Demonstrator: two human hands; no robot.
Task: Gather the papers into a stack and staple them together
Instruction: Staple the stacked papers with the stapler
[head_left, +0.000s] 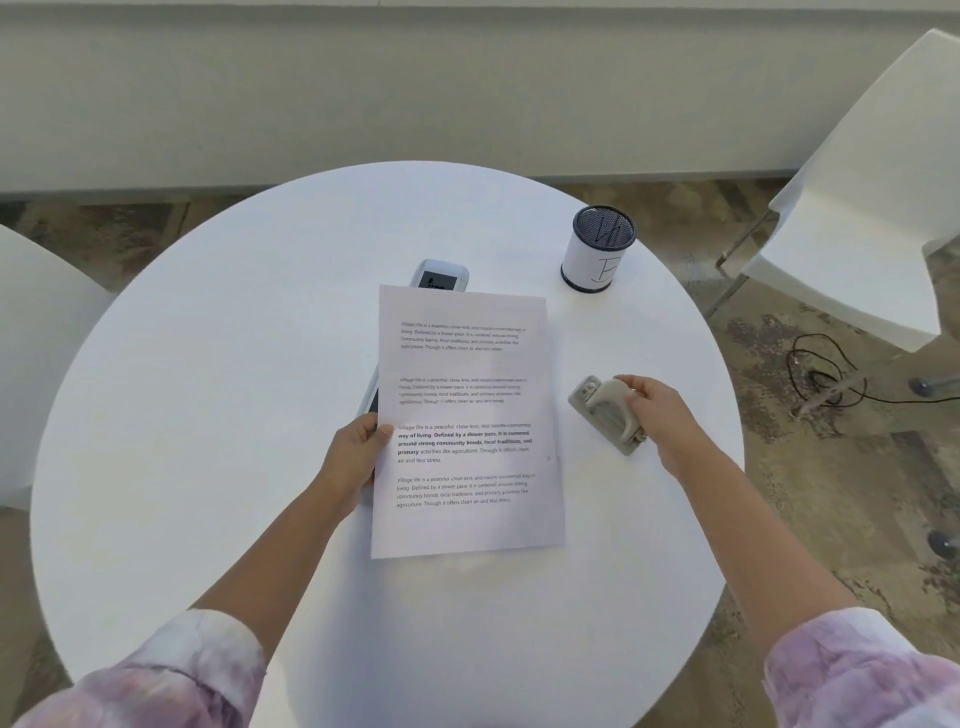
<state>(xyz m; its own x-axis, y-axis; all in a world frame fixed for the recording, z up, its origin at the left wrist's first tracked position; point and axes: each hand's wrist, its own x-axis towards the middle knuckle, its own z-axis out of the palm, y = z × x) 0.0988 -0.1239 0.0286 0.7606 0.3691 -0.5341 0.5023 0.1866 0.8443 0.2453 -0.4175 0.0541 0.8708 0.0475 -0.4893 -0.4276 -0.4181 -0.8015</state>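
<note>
1. White printed paper sheets (467, 421) lie squared as one stack mid-worktop, apparently gathered; the left hand (353, 452) pinches their left edge.
2. Stapling remains: the right hand (657, 410) curls around the grey metal stapler (605, 413), beside the stack.

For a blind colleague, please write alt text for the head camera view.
A person's left hand holds the left edge of printed papers on a round white table, while the right hand grips a grey stapler beside them. A mesh pen cup stands behind; a grey device lies partly under the papers.
</note>
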